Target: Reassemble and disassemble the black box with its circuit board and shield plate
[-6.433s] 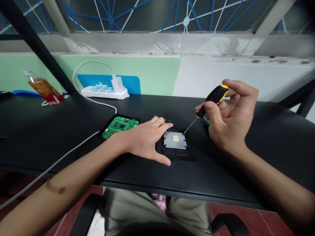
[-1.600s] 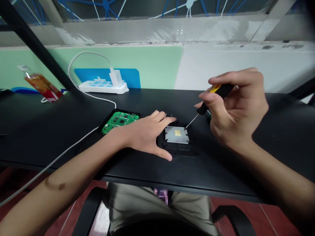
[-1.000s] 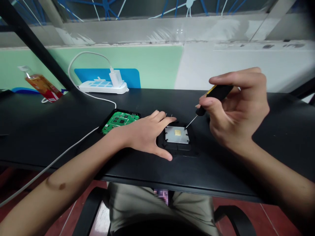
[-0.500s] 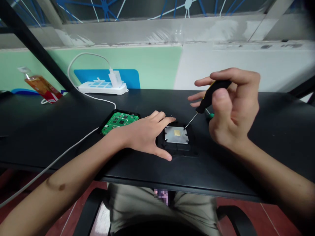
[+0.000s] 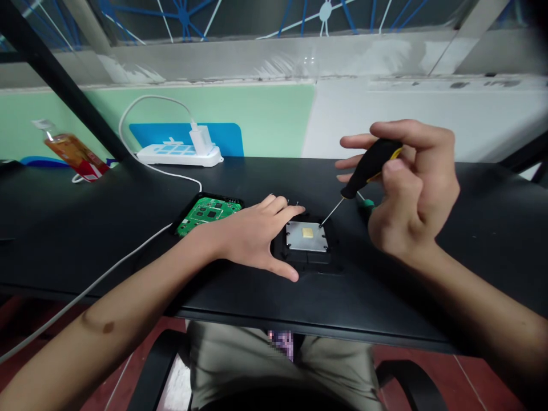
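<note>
A black housing (image 5: 305, 262) with a silver metal plate (image 5: 306, 237) and a small yellow pad on it lies on the black desk. My left hand (image 5: 252, 237) rests flat against the housing's left side, fingers spread, thumb along its front corner. My right hand (image 5: 411, 188) is closed on the black-and-yellow handle of a screwdriver (image 5: 368, 169). The thin shaft slants down to the plate's far right corner.
A green circuit board (image 5: 206, 212) sits in a black tray left of my hand. A white power strip (image 5: 175, 153) with a plugged charger and white cable stands at the back. A tilted drink bottle (image 5: 72, 153) is far left. A green-tipped tool (image 5: 367, 204) lies behind the screwdriver.
My right hand's fingers have shifted round the screwdriver handle, thumb and forefinger regripping, while the tip stays at the plate's far right corner. My left hand has not moved.
</note>
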The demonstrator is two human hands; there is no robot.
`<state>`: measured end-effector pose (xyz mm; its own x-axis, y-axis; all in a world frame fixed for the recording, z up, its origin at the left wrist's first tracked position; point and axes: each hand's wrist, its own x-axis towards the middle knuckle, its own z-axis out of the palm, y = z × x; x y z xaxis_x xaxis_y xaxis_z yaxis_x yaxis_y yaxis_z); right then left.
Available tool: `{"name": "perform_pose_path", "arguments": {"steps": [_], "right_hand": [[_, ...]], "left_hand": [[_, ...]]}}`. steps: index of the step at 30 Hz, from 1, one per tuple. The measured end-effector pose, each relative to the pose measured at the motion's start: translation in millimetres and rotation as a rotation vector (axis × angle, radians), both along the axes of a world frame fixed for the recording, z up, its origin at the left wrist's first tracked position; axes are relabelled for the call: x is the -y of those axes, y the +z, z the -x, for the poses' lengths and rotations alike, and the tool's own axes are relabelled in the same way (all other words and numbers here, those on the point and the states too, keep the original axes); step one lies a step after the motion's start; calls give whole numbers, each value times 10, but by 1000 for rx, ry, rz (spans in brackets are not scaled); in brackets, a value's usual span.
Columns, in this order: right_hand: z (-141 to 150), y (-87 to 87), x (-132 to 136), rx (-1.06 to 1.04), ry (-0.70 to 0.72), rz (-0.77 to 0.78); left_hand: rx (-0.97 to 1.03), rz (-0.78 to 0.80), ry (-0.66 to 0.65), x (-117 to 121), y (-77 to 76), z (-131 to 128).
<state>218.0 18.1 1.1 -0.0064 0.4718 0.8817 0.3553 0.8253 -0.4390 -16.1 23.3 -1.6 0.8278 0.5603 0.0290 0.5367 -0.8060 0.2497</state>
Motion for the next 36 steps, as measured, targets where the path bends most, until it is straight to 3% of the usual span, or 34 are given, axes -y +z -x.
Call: {"name": "perform_pose_path", "arguments": {"steps": [6,11,18,24,30,36], "right_hand": [[-29,-2,-67,73,-187,-192],[6,-8,-51,-11,1,-91],[-78,-11,-117,68,-122,-253],[-21,-13,-78,-35,4,-120],[-87,10,-109,81,-214,-243],[-17,-2,-86,-62,-6,-135]], "left_hand": [[7,4,-13,-4,6,-1],[-4,21,-10,1,29,2],[-6,12,-8,7,33,2],[-3,30,-9,2,26,5],[0,40,-4,5,33,3],[-2,52,-1,4,36,5]]}}
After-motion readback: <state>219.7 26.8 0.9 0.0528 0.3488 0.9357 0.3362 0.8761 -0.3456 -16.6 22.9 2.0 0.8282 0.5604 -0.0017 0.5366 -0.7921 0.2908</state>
